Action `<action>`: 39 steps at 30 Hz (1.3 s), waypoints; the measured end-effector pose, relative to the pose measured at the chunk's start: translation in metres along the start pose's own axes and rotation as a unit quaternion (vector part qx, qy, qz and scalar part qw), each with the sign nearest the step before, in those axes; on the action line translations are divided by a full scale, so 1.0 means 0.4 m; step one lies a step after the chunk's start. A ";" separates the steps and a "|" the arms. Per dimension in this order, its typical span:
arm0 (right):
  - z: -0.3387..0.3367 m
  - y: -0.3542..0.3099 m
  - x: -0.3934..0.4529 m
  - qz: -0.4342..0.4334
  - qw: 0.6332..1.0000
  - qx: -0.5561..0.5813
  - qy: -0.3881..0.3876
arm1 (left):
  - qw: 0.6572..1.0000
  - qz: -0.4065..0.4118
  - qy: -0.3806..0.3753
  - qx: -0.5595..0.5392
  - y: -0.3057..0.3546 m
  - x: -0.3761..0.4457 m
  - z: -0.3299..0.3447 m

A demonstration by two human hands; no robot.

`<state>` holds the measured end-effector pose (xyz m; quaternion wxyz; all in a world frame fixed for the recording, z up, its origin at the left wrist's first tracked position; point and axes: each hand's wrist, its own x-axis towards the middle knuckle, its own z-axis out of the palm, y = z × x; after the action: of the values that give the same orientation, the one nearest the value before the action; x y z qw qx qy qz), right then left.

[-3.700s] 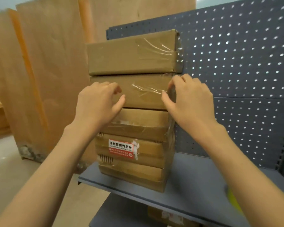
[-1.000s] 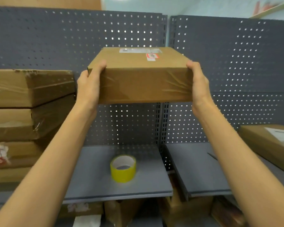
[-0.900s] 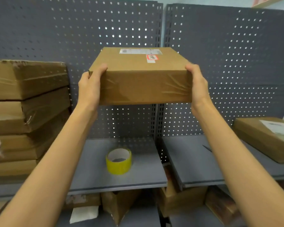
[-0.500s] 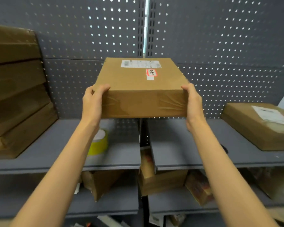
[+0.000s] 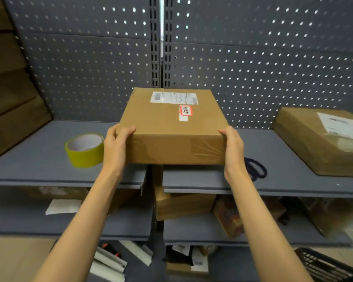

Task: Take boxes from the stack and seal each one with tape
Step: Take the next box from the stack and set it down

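Note:
I hold a flat cardboard box (image 5: 171, 127) with a white shipping label and a small red-and-white sticker on top. My left hand (image 5: 116, 147) grips its near left corner and my right hand (image 5: 232, 147) grips its near right corner. The box hangs low over the grey shelf (image 5: 39, 159), across the gap between two shelf boards. A roll of yellow tape (image 5: 85, 150) stands on the shelf just left of my left hand. The stack of cardboard boxes (image 5: 10, 94) fills the far left edge.
Dark-handled scissors (image 5: 257, 169) lie on the shelf behind my right wrist. Another labelled box (image 5: 322, 139) sits at the right. A grey pegboard wall (image 5: 253, 58) backs the shelf. Lower shelves hold more boxes (image 5: 181, 204) and papers; a black basket (image 5: 330, 267) is at bottom right.
I took a box from the stack, carried it to the right and lowered it close to the shelf. The tape roll now shows fully beside my left hand.

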<state>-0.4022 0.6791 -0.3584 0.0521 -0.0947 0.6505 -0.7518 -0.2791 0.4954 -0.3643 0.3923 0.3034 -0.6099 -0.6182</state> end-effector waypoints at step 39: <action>0.006 0.068 -0.021 0.086 0.996 0.008 -0.005 | 0.998 -0.053 -0.018 -0.020 -0.070 0.023 -0.025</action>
<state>-0.3947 0.6743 -0.3857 0.1207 -0.0422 0.6502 -0.7489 -0.2785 0.4809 -0.3918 0.3538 0.3165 -0.5876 -0.6553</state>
